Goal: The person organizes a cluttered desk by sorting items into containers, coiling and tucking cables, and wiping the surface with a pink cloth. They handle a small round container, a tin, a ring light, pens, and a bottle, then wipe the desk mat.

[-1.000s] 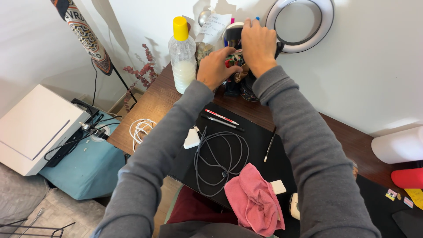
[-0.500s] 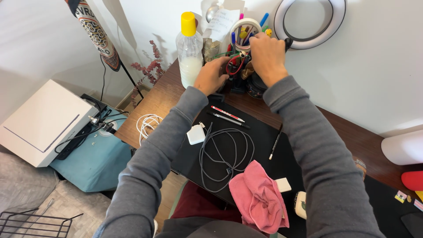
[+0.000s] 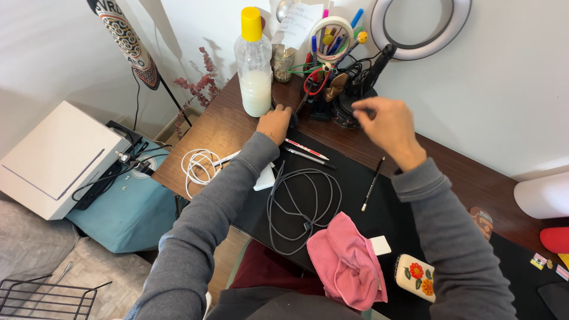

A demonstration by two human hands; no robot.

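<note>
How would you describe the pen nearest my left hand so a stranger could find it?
On the black mat covering the brown desk, look just right of the left hand. Two pens lie side by side; it is the white pen with red markings, not the dark pen beside it.

Pink cloth [image 3: 347, 266], grey cable [image 3: 302, 204], white printer [image 3: 50, 157].

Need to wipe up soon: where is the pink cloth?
In the head view, the pink cloth lies low on the black mat, right of the grey cable.
</note>
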